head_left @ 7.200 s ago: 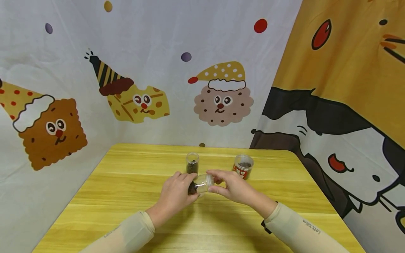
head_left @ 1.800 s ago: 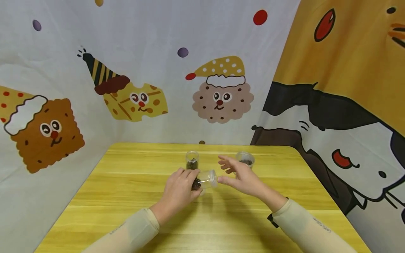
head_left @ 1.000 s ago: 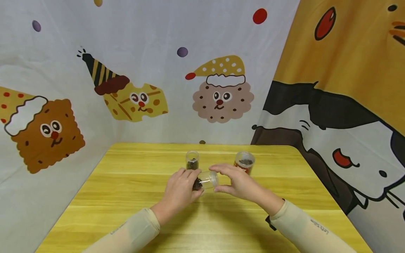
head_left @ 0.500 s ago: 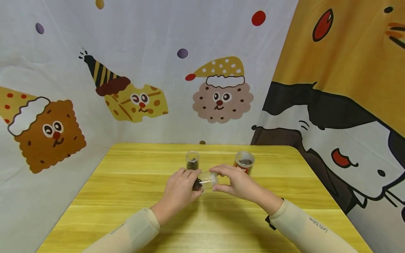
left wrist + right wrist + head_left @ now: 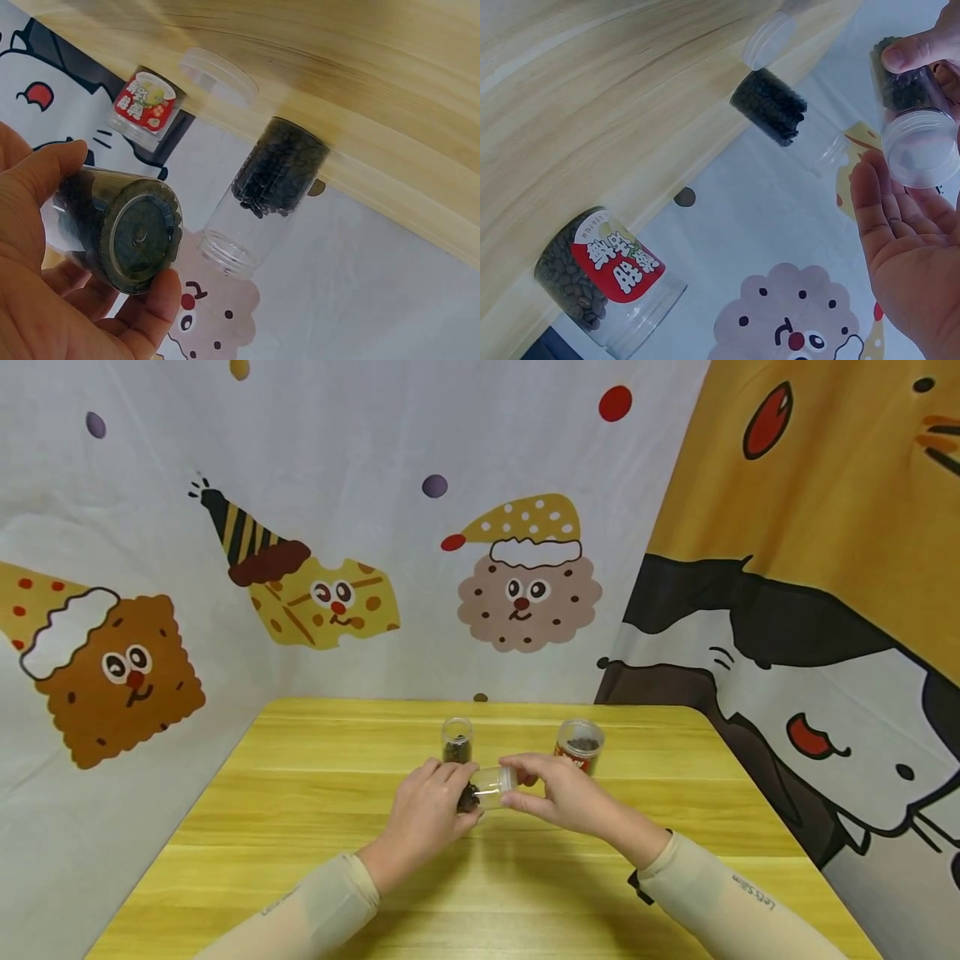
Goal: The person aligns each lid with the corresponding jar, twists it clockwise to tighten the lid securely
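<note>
My left hand (image 5: 429, 802) grips a clear plastic jar (image 5: 487, 787) part filled with dark bits, tipped on its side above the table. The jar's round base (image 5: 142, 232) faces the camera in the left wrist view. At its other end is a frosted clear lid (image 5: 920, 146). My right hand (image 5: 562, 793) has its thumb and fingers around that lid. Just behind stands a slim clear jar (image 5: 780, 112) of small dark pieces, its threaded neck uncovered. A loose clear lid (image 5: 221, 75) lies on the table close to it, hidden in the head view.
Back right on the wooden table (image 5: 337, 739) stands a wider clear jar (image 5: 607, 274) with a red label and brown bean-like pieces. A printed cloth backdrop (image 5: 337, 460) rises directly behind the table and along both sides.
The right hand, off the lid with fingers spread 1.8 s ago, has come back left and closed around it. The left hand keeps its grip; the jar sits slightly further right than 7.2 s ago.
</note>
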The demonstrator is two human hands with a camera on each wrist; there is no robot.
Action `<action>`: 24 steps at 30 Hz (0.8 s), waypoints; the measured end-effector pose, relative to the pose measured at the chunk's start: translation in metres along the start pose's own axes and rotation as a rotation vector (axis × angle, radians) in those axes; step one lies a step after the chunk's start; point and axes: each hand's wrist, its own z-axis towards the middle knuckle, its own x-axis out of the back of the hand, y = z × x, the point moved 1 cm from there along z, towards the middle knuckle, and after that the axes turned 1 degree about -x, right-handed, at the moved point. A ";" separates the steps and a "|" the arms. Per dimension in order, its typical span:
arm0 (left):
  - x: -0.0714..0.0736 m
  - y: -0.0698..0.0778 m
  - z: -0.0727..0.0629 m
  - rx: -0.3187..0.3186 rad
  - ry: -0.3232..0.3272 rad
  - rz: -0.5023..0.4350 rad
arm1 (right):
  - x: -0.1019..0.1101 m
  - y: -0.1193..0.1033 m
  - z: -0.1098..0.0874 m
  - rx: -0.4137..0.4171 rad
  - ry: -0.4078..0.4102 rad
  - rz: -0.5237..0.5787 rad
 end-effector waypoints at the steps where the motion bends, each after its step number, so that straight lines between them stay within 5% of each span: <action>1: 0.000 0.000 0.000 -0.003 0.001 0.003 | 0.000 0.000 0.000 -0.004 -0.003 0.007; 24: -0.004 0.000 0.000 -0.012 0.000 -0.004 | -0.004 0.004 0.002 -0.101 -0.029 0.125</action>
